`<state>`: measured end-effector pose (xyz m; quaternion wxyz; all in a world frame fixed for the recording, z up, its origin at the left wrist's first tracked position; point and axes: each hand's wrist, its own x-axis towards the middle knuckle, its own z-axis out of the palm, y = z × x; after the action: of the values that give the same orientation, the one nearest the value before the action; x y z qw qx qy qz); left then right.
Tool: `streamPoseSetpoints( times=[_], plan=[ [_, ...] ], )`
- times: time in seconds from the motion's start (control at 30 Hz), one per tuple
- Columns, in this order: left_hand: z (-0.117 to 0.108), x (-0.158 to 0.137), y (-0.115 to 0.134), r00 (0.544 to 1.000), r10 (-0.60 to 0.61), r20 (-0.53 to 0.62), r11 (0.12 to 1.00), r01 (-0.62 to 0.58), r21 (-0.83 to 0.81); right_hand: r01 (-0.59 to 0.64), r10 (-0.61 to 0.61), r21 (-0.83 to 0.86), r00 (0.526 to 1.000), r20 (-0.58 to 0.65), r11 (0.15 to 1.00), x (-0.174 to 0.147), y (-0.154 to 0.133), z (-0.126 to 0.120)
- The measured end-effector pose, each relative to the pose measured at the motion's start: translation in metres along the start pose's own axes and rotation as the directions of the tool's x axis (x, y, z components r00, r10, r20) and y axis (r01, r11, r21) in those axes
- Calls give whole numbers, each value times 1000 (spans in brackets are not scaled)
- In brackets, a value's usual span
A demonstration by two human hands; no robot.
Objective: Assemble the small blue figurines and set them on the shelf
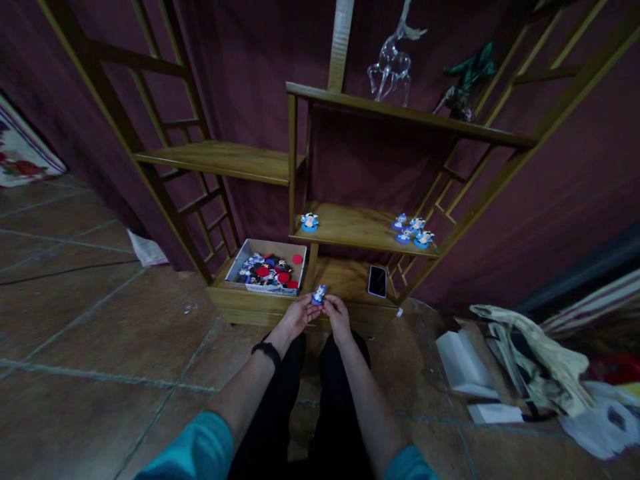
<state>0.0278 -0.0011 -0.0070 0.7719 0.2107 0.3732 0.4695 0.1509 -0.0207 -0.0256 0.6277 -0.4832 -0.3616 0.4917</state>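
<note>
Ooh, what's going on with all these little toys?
A person is holding a small purple-based figurine between their left hand and right hand. On the wooden shelf, one figurine stands at the left end and a group at the right. More figurines are heaped in the open box below, to the left.

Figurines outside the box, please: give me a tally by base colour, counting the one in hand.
Blue-based figurines on the shelf: 3
Purple-based figurines on the shelf: 2
Held purple-based figurine: 1
Total: 6
</note>
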Motion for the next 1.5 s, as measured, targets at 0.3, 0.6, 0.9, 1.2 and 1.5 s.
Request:
streamPoseSetpoints(
  times=[0.3,0.6,0.9,1.2,1.5],
  plan=[
    [-1,3,3,995,-95,-39,993,91,-76,52,-55,-93,998,-29,994,2,4,0],
    [5,1,3,990,-140,9,990,140,-11,-58,56,20,994,92,998,-6,-12,4],
    [2,7,-3,991,-135,16,990,135,37,-92,79,60,980,185,994,-10,-21,5],
    [2,5,-3,992,-124,37,991,122,56,-124,105,83,973,207,989,-12,-28,6],
    [3,3,-3,994,-102,38,995,101,18,-111,99,56,977,188,992,-10,-25,6]
  ],
)
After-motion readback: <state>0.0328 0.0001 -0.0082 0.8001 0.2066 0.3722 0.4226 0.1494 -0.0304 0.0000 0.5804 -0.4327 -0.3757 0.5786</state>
